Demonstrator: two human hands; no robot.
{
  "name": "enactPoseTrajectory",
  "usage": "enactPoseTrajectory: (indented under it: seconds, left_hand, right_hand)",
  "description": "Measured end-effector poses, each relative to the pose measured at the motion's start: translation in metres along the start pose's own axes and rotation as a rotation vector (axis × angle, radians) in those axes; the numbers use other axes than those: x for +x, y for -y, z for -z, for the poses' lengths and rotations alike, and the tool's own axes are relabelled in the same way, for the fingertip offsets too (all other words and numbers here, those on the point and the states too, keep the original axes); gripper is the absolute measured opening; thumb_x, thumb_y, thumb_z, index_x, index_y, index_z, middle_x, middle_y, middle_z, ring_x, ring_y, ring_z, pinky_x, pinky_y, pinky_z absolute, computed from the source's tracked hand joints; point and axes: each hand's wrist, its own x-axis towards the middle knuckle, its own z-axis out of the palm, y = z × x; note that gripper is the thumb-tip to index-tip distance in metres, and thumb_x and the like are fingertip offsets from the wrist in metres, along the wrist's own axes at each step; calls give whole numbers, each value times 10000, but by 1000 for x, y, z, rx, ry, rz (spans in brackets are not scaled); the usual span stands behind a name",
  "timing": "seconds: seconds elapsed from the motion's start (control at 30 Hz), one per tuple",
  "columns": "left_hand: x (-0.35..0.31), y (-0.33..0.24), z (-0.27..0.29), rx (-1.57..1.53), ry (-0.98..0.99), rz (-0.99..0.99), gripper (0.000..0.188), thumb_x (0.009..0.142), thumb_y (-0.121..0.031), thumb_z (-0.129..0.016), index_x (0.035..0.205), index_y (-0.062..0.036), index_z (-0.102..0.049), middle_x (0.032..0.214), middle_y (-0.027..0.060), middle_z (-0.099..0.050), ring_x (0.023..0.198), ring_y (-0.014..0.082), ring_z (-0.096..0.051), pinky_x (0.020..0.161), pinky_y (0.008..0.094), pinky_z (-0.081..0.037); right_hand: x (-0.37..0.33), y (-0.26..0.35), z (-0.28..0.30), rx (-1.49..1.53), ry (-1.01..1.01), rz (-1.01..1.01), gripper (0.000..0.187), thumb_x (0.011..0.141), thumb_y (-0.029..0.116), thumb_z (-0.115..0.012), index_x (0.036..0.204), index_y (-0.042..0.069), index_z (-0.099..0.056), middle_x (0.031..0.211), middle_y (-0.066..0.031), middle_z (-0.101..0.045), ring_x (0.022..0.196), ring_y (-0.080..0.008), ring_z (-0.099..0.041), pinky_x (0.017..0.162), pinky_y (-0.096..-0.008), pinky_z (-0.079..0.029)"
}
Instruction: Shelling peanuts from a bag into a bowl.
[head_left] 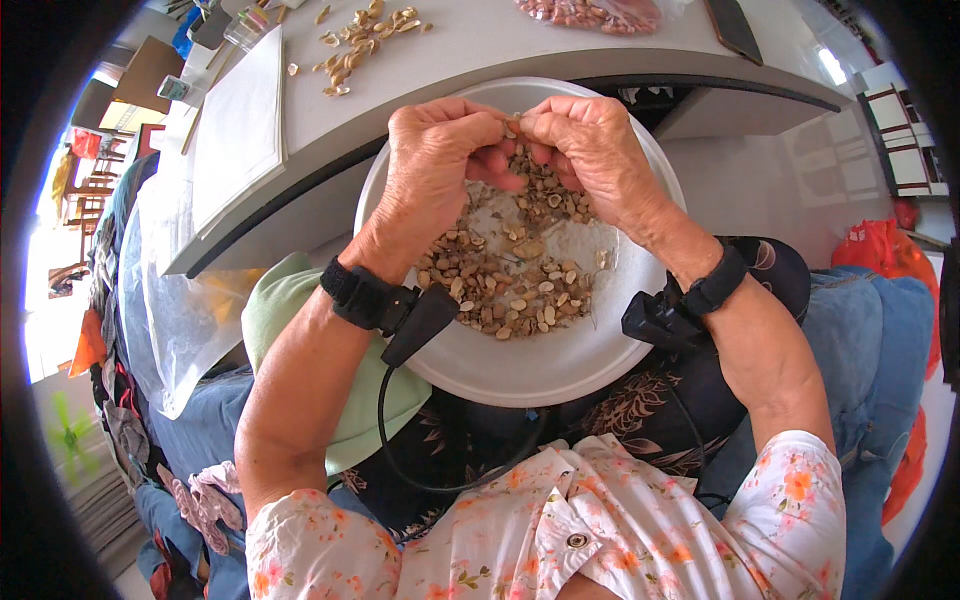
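Over the far part of a wide white basin (393,357), my two hands meet fingertip to fingertip. My left hand (445,138) and my right hand (592,150) both pinch a small tan peanut (512,126), mostly covered by the thumbs and fingers. Below them, many broken peanut shells (505,295) lie scattered over the basin floor, with bits of debris among them. The basin rests at my lap, partly under the table edge. A strapped black device sits on each wrist.
Unshelled peanuts (352,50) lie loose on the white table (440,66). Farther right is a clear bag of reddish peanut kernels (590,14), beside a dark flat object (733,30). White paper (240,130) lies at the left. A light green cloth (290,320) covers my left thigh.
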Motion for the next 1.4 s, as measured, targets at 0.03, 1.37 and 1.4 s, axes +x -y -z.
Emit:
enactPoseTrajectory:
  seconds: [0.03, 1.37, 1.4]
  left_hand:
    - [0, -1, -1, -9, 0, 3, 134, 785, -25, -577, 797, 103, -615, 677, 100, -594, 550, 129, -574, 502, 292, -574]
    - [-6, -4, 4, 1121, 235, -923, 150, 695, 21, -596, 838, -9, -559, 740, 145, -539, 623, 350, -569, 536, 398, -479]
    - [-6, -4, 4, 1136, 233, -894, 166, 724, 50, -581, 883, 3, -580, 746, 132, -553, 641, 316, -584, 558, 368, -485]
  right_hand:
    - [0, 3, 1, -2, -2, 1, 242, 867, 222, -573, 715, 37, -601, 592, 11, -537, 491, -25, -421, 415, -180, -314]
    - [11, -9, 7, 528, 229, -329, 222, 841, 99, -439, 901, -33, -607, 760, -66, -581, 620, -92, -498, 476, -202, -391]
    - [12, -10, 8, 533, 237, -336, 216, 836, 94, -442, 896, -31, -607, 758, -65, -580, 618, -92, -498, 473, -203, -389]
